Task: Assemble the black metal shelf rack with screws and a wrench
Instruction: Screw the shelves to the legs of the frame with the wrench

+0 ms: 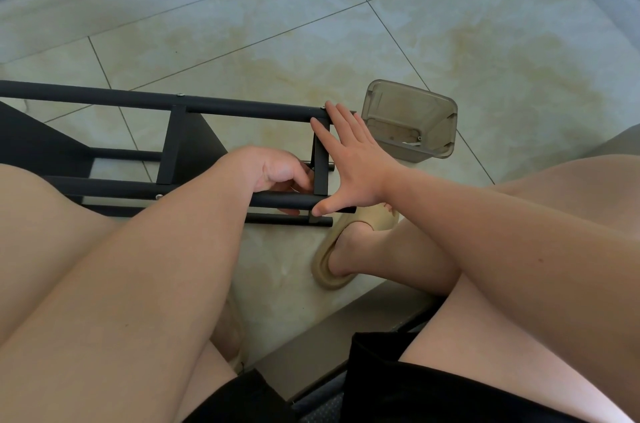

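The black metal shelf rack [166,152] lies on its side on the floor [346,24], in front of the seated person's knees. Its end cross bracket [320,176] joins the upper tube [242,108] to the lower tube [277,201], and both hands work at this bracket.

Step in hand, as judged: fastening the end bracket to the lower tube.

Procedure:
- Brace the frame so that the two tubes stay parallel and the holes stay in line.
- Start the screw by hand and seat it square before any wrench is applied.
- Tighten firmly without forcing. Fitted screw heads [179,95] on the upper tube show the intended seating.

Right hand [349,162]: fingers released and spread wide. The fingertips [329,110] press on the upper tube beside the bracket, and the thumb rests on the end of the lower tube. The hand spans both tubes and grasps nothing.

Left hand [277,173]: fingers curled in at the joint of bracket and lower tube, just inboard of the right thumb. Whether they pinch a screw or a wrench, or grip the tube alone, cannot be told. No wrench is visible.

Just beyond the right fingertips stands a translucent container [446,131] with small parts, probably screws, in its bottom. A slipper [332,249] on the person's foot sits below the right thumb, near the tube ends.
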Motion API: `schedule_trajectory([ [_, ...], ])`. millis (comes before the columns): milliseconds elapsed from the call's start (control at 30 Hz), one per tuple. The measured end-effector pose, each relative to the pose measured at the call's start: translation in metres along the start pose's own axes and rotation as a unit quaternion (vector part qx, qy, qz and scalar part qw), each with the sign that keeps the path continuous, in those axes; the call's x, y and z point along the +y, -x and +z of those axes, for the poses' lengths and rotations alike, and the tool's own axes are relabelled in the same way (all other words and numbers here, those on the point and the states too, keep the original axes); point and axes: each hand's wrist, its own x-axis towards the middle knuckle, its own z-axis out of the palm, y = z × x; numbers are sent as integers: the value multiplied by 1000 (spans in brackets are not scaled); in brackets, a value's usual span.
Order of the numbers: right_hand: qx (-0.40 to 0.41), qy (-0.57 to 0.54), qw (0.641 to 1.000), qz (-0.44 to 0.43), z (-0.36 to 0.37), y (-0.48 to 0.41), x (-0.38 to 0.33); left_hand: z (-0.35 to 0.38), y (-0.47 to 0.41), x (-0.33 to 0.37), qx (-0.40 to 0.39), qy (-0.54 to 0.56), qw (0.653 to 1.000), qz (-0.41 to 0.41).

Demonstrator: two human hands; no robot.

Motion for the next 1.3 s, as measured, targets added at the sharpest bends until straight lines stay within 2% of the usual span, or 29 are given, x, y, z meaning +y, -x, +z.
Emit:
schedule_trajectory([
  [200, 3, 0, 1000, -1, 0, 0, 0, 2, 1, 1, 4, 4, 999, -42],
  [633, 4, -2, 1000, 1, 1, 0, 0, 0, -2, -2, -4, 7, 1000, 0],
  [900, 0, 1, 1000, 2, 0, 0, -1, 0, -2, -1, 13, 0, 999, -31],
  [1300, 2, -1, 1000, 2, -1, 1, -1, -2, -3, -2, 4, 0, 1000, -15],
])
